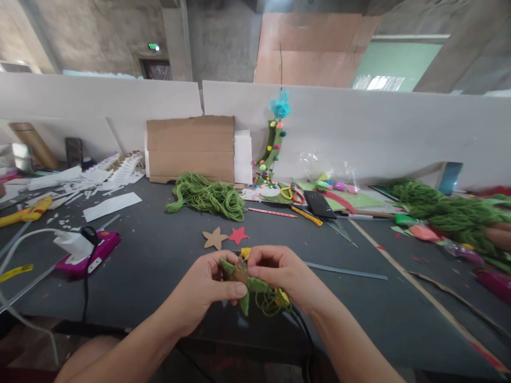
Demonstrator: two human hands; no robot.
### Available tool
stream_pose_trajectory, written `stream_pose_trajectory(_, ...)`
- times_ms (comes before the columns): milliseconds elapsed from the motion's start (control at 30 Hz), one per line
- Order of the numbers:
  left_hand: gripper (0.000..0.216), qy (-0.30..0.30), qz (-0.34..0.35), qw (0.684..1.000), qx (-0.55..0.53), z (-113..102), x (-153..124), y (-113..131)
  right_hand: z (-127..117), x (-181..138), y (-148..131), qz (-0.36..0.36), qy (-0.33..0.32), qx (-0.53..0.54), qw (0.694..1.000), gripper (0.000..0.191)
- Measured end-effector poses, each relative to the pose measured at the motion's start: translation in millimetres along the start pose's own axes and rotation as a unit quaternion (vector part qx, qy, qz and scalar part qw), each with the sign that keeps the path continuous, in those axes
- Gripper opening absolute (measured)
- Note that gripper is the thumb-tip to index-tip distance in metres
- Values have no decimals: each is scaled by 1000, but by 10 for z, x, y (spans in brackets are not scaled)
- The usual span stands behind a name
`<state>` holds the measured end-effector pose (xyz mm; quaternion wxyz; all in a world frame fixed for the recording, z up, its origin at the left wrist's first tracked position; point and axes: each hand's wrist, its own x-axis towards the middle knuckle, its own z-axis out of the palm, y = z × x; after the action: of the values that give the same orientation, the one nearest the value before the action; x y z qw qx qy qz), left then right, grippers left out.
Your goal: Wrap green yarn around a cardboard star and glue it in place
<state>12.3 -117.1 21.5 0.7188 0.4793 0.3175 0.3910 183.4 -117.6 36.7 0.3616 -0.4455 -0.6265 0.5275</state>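
Observation:
My left hand [211,284] is closed on a star-shaped cardboard piece [239,275], its points wrapped in green yarn and its brown middle bare. At the star's upper right, the fingers of my right hand [277,268] are pinched together; what lies between the fingertips is too small to make out. Loose green yarn [269,304] hangs below my right hand. A yellow tool [246,253] lies behind the hands, mostly hidden by them. Just beyond are a plain brown cardboard star [214,238] and a smaller red star [238,235].
A green yarn bundle [207,197] lies ahead, before a cardboard sheet [191,149]. Left are a purple power strip [93,260] and a yellow glue gun [27,211]. Scissors [293,194], a phone [320,204] and a decorated green stand [273,146] are at the back. Another person's hand [499,234] shows at right.

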Motion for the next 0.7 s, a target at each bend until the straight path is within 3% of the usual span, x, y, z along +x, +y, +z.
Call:
stream_pose_trajectory(133, 15, 64, 15, 996, -61, 13, 11, -11, 152, 79, 128, -22, 71, -5, 997, 13)
stream_pose_trajectory(300, 23, 133, 23, 986, -96, -22, 36, -17, 335, 89, 184, -111, 174, -100, 973, 13)
stream_pose_trajectory(467, 20, 180, 65, 981, -28, -80, 62, 22, 413, 23, 167, -200, 187, -226, 935, 16)
stream_pose_trajectory(533, 20, 189, 68, 979, 33, -86, 61, 34, 395, -4, 137, -235, 169, -321, 902, 20)
stream_pose_trajectory(667, 23, 191, 43, 972, 131, -63, 58, 26, 313, -37, 64, -271, 122, -558, 775, 23)
stream_pose_trajectory(700, 22, 182, 38, 972, 142, -55, 58, 21, 289, -41, 48, -274, 113, -584, 755, 22)
